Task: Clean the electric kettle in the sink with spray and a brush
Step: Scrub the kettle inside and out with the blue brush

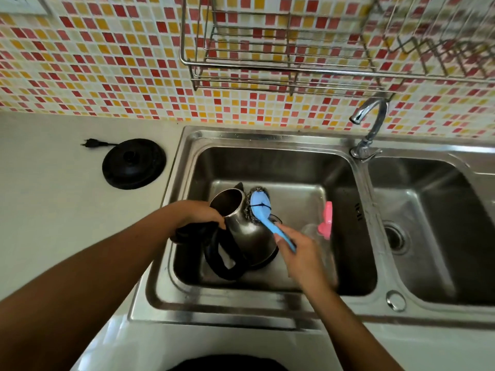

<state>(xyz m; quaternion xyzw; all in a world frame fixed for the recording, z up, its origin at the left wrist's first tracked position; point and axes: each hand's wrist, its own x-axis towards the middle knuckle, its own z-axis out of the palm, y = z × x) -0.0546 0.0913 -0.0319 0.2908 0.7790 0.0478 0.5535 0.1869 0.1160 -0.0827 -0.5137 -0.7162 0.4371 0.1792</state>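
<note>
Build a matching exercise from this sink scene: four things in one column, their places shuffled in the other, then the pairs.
Things
1. steel electric kettle with black handle
2. round black kettle base
3. blue-handled brush with steel-wool head
4. clear spray bottle with pink trigger

Places
A. lying in the sink's left basin, right of the kettle
B. on the pale counter, left of the sink
C. gripped by the right hand, head against the kettle
D. in the left basin, held near its top by the left hand

Pairs: 1-D, 2-B, 3-C, 4-A
</note>
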